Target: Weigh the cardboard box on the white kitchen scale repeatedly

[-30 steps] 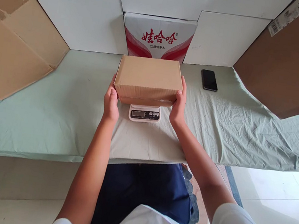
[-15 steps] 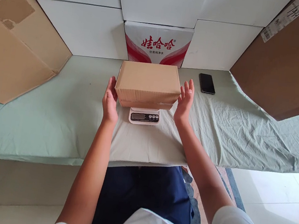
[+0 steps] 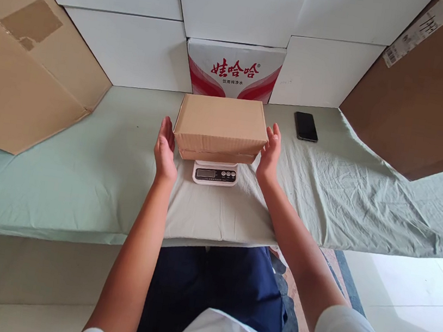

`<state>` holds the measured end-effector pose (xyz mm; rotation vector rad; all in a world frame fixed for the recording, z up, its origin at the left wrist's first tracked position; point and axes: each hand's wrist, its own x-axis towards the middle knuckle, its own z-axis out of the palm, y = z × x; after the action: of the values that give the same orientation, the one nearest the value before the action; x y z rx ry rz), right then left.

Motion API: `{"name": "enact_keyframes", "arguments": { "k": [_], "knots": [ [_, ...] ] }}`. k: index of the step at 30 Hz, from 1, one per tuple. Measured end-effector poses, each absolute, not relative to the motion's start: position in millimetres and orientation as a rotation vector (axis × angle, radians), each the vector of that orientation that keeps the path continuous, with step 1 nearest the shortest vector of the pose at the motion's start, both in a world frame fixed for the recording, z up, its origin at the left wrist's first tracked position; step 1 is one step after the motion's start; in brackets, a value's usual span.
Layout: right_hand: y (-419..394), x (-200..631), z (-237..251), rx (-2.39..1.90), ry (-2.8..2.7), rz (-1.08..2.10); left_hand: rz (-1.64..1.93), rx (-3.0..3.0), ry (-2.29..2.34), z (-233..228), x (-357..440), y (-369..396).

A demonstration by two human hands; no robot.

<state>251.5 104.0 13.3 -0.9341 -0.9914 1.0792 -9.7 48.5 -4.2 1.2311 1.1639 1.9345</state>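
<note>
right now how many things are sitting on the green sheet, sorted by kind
small brown cardboard box, resting on the scale: 1
white digital scale: 1
black phone: 1
red and white printed carton at the back: 1
large brown cardboard boxes, left and right: 2
total: 6
The left hand and right hand are open beside the small box.

Red "娃哈哈" with "饮用纯净水" beneath on white water carton (image 3: 234,69) beyond hands; "304" on cardboard sheet (image 3: 21,66) far left.
</note>
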Motion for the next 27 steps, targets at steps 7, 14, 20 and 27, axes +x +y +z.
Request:
{"name": "enact_keyframes", "arguments": {
  "k": [7, 14, 20, 27],
  "knots": [
    [104.3, 250.8, 17.0, -0.967, -0.965, 1.095, 1.954, 1.234, 1.142, -4.3, -8.7, 48.2],
    [101.6, 250.8, 23.1, -0.965, -0.961, 1.092, 1.947, 1.247, 1.147, -4.5, -8.4, 48.9],
    [102.9, 252.4, 19.5, -0.955, -0.972, 1.096, 1.943, 1.281, 1.148, -4.4, -10.1, 48.2],
    [109.3, 256.5, 11.6, -0.938, -1.013, 1.073, 1.91, 1.309, 1.163, -6.6, -12.2, 49.1]
  ]
}}
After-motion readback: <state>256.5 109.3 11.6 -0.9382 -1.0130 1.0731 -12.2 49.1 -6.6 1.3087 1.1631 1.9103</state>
